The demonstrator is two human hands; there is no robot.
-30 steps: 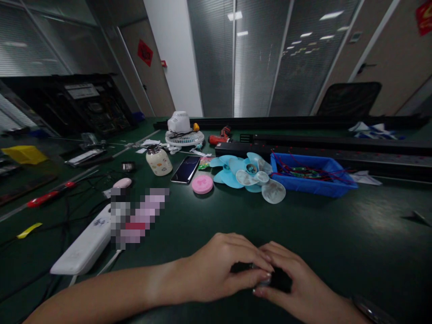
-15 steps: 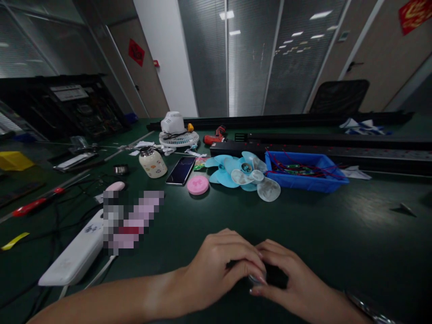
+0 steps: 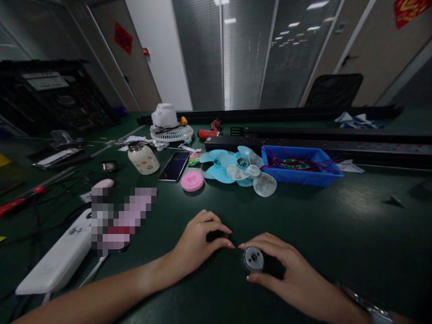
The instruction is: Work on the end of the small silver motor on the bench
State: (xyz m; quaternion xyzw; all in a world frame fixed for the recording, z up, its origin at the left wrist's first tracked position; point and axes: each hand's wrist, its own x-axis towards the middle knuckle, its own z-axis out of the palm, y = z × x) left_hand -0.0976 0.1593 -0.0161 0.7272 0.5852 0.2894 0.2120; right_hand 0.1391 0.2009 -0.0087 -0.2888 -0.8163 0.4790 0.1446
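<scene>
A dark green table (image 3: pixel 168 207) carries a bottle (image 3: pixel 144 159), a phone (image 3: pixel 174 166) and a pink disc (image 3: pixel 192 181), with fan blades (image 3: pixel 222 173) between the disc and a blue bin (image 3: pixel 300 178). Behind lie a white fan (image 3: pixel 164 116) and a red drill (image 3: pixel 209 133).

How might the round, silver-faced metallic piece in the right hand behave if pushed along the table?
The round, silver-faced metallic piece in the right hand could roll if laid on its side, given its circular rim. Its metal-looking face suggests stiffness, and that smooth sheen may make it slightly slippery.
</scene>
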